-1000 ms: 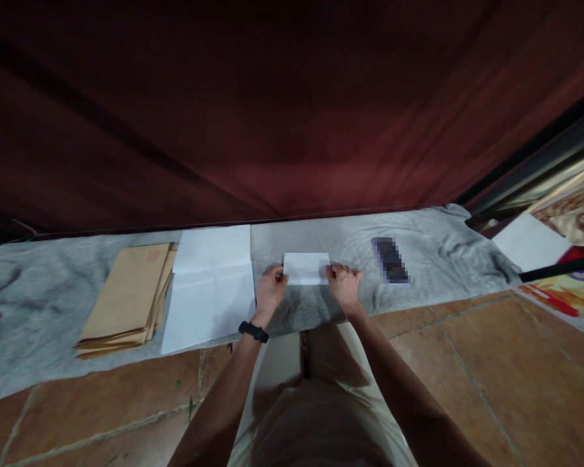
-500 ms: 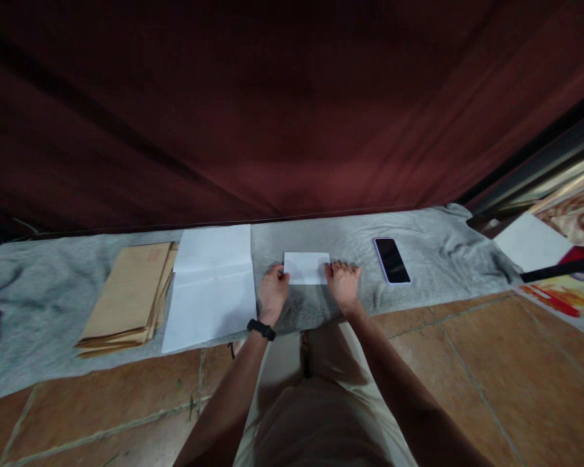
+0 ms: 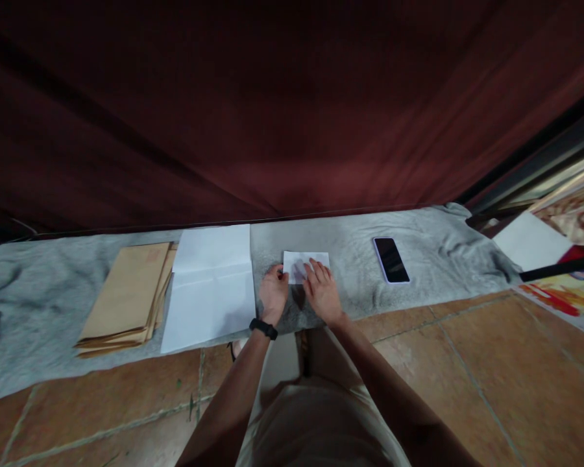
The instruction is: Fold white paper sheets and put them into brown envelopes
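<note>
A small white piece of paper [image 3: 294,261] lies flat on the grey cloth in front of me, its long side running left to right. At its lower left corner is my left hand [image 3: 273,290], with the fingers curled and the thumb on the paper's edge. My right hand [image 3: 322,290] rests on the right part of the paper, fingers stretched out and slightly apart, covering some of it. Left of my left hand is a larger white sheet [image 3: 214,301] with a crease across it.
A stack of brown envelopes [image 3: 126,292] lies at the left on the grey cloth [image 3: 321,228]. To the right is a phone [image 3: 392,261] with a purple edge. A dark red curtain [image 3: 292,130] hangs behind; tiled floor [image 3: 448,363] lies below the cloth's near edge.
My right hand has moved left from the paper's right edge onto its face, and its fingers now reach forward over it. My left hand stays at the left edge.
</note>
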`<state>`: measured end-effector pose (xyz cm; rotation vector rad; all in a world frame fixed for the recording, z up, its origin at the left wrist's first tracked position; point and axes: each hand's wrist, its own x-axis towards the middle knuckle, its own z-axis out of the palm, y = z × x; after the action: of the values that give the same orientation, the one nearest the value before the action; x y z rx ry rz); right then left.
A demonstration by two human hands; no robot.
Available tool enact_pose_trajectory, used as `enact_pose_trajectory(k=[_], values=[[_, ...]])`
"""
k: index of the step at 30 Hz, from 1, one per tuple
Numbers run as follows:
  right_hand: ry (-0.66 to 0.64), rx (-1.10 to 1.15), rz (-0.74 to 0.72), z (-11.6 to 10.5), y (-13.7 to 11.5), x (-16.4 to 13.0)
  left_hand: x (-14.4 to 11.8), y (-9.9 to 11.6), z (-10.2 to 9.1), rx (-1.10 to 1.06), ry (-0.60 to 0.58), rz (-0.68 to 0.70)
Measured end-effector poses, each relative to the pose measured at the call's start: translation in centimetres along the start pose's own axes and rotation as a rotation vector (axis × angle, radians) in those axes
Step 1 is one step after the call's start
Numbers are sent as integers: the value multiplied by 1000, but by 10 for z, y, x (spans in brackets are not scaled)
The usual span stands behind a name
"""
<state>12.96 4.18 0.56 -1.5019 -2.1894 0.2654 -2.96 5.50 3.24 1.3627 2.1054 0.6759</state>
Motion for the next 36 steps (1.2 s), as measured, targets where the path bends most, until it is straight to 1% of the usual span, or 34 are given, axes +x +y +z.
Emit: enact_pose_trajectory(k=[3,7,9,13,15,17,19,21,23,27,32,36], values=[[-22,-14,10,11,-6,-4,-1,0,1,0,6,11],[-19,-57,25,20,-3,-4,-1,-1,3,9,28,15],[-8,-70,30,21,-2,-4,-2,-1,5,40,60,29],[11,-82,40,24,-2,-4,-9,-4,8,103,152,118],[12,-86,35,24,-3,-5,-15,-8,13,122,185,201],[10,-90,30,24,-3,-5,-23,-13,19,151,186,353],[3,-96,23,24,-3,-6,-31,-18,26,191,136,520],[-11,-107,20,23,-2,-6,-37,-23,32,234,64,602],[-29,-123,24,22,-3,-5,-41,-27,35,283,22,611],[-51,-150,39,21,-4,-4,-46,-31,34,357,10,589],[-37,-176,88,20,-5,-6,-50,-36,34,412,52,577],[6,-196,150,17,2,-10,-54,-42,32,417,93,580]])
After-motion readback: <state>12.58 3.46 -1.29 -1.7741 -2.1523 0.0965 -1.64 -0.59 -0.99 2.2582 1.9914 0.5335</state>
